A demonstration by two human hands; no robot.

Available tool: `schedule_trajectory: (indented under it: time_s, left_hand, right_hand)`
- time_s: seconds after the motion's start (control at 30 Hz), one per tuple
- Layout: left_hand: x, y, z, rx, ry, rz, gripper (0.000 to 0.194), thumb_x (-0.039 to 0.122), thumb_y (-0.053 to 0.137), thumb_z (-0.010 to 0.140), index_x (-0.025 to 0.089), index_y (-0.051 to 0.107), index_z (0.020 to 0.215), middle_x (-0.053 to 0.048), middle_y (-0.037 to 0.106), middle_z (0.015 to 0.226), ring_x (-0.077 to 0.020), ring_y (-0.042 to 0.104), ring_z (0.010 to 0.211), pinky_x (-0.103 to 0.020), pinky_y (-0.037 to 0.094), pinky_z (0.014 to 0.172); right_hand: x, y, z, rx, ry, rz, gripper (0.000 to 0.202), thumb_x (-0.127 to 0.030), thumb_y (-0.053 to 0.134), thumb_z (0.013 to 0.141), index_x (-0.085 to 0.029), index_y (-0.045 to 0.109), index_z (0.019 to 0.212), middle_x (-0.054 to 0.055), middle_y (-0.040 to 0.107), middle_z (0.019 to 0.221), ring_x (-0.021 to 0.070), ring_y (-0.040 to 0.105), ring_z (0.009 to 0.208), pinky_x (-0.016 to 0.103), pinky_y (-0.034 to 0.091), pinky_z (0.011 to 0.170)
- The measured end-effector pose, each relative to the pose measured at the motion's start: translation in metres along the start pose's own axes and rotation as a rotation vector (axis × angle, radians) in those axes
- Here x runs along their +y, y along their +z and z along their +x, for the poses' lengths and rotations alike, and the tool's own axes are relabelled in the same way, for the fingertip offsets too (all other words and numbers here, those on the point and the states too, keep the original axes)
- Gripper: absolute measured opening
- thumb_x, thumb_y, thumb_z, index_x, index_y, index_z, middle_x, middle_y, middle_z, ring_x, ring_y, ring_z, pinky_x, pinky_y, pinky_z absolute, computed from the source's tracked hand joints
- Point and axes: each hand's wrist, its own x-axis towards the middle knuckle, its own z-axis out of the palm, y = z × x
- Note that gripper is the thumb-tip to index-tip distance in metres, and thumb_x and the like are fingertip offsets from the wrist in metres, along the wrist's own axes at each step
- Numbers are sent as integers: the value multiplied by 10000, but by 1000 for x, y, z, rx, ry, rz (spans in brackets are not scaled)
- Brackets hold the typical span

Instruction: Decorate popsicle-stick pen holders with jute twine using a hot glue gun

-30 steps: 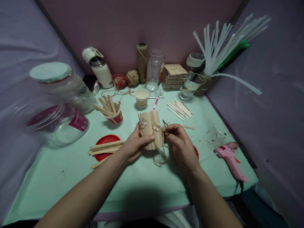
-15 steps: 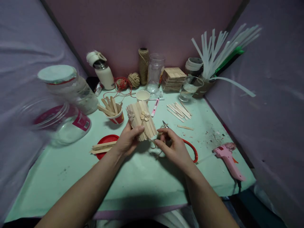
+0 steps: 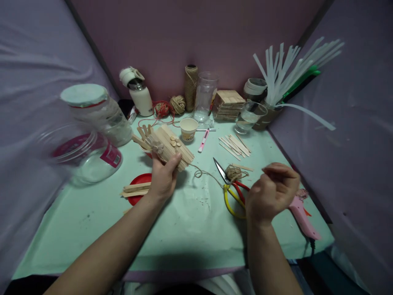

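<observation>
My left hand (image 3: 164, 176) is closed around a small craft piece covered in wooden sticks (image 3: 172, 145), with little wooden flowers on its front, held tilted above the table. A strand of twine (image 3: 203, 172) trails from its lower right edge toward the scissors. My right hand (image 3: 273, 192) is raised at the right with its fingers curled in; I see nothing in them. Just left of this hand lie scissors with red and yellow handles (image 3: 236, 200), blades spread. Against the blades rests a small bundle of twine (image 3: 235, 173). My right hand partly hides a pink glue gun (image 3: 303, 219).
Loose wooden sticks (image 3: 236, 146), a pink cutter (image 3: 203, 140) and a paper cup (image 3: 188, 130) lie beyond my hands. At left are a red lid (image 3: 139, 200) with sticks on it and a clear plastic jar (image 3: 92, 164). A water glass (image 3: 245, 121) stands back right.
My right hand has let go of the twine at the craft piece and moved right and up. The left hand has shifted the piece leftward. Scissors and twine bundle are now uncovered.
</observation>
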Motion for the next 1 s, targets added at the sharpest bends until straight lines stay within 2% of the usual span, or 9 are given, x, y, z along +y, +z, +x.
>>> schedule_trajectory:
  time_s: [0.07, 0.13, 0.17, 0.23, 0.37, 0.53, 0.63, 0.73, 1.0]
  left_hand:
    - [-4, 1, -4, -35, -64, 6, 917, 330, 904, 602, 340, 456, 1402, -44, 632, 1372, -246, 572, 1301, -360, 474, 1078]
    - [-7, 3, -9, -62, -121, 18, 938, 330, 911, 587, 329, 446, 1402, -53, 633, 1357, -256, 591, 1271, -378, 484, 1067]
    - [-9, 4, -12, -73, -144, 24, 936, 338, 910, 589, 326, 443, 1400, -53, 643, 1333, -258, 605, 1248, -390, 492, 1057]
    - [-12, 5, -15, -85, -182, 29, 922, 351, 906, 602, 321, 439, 1396, -49, 663, 1280, -257, 632, 1198, -409, 508, 1034]
    - [-15, 5, -16, -82, -204, -24, 904, 326, 913, 613, 306, 446, 1387, -50, 661, 1301, -232, 630, 1189, -390, 498, 1046]
    - [-19, 3, -13, -30, -222, -87, 822, 355, 903, 635, 272, 496, 1345, -64, 672, 1296, -238, 632, 1193, -378, 502, 1030]
    - [-21, 3, -11, -25, -251, -131, 720, 407, 835, 709, 254, 514, 1335, -70, 678, 1275, -246, 630, 1196, -394, 502, 1030]
    - [-21, 3, -11, -35, -261, -133, 686, 364, 803, 718, 253, 518, 1331, -65, 671, 1278, -251, 622, 1204, -408, 500, 1037]
    - [-20, 3, -16, -130, -290, -55, 856, 254, 829, 640, 295, 427, 1395, -43, 643, 1334, -251, 588, 1262, -437, 443, 1115]
  right_hand:
    - [-4, 4, -11, -289, -5, 26, 165, -256, 585, 827, -272, 556, 988, 67, 570, 1013, 269, 600, 1023, 454, 502, 904]
    - [-7, 7, -22, -604, 40, 67, 306, -296, 669, 836, -274, 556, 1120, 92, 588, 1157, 276, 595, 1124, 459, 510, 953]
    - [-7, 9, -27, -725, 70, 78, 403, -305, 727, 818, -276, 541, 1174, 96, 583, 1209, 272, 593, 1150, 454, 512, 973]
    - [-8, 11, -34, -854, 122, 60, 511, -303, 805, 786, -276, 518, 1207, 88, 590, 1222, 253, 605, 1135, 438, 512, 991]
    - [-3, 12, -41, -864, 174, -14, 319, -254, 725, 876, -267, 510, 1111, 35, 626, 1040, 193, 642, 959, 387, 531, 905]
    - [0, 12, -41, -882, 139, -78, 265, -191, 687, 882, -251, 521, 1079, 15, 652, 961, 173, 653, 886, 343, 534, 830]
    - [-4, 12, -39, -880, 43, -88, 152, -159, 616, 922, -243, 552, 1031, 6, 648, 907, 155, 647, 835, 302, 524, 768]
    - [-9, 12, -36, -845, -99, -90, 127, -122, 580, 934, -238, 581, 987, 2, 636, 865, 149, 626, 792, 290, 504, 727]
    - [-9, 10, -32, -760, -250, -97, 163, -70, 565, 928, -215, 640, 940, 38, 652, 857, 178, 625, 816, 317, 486, 713]
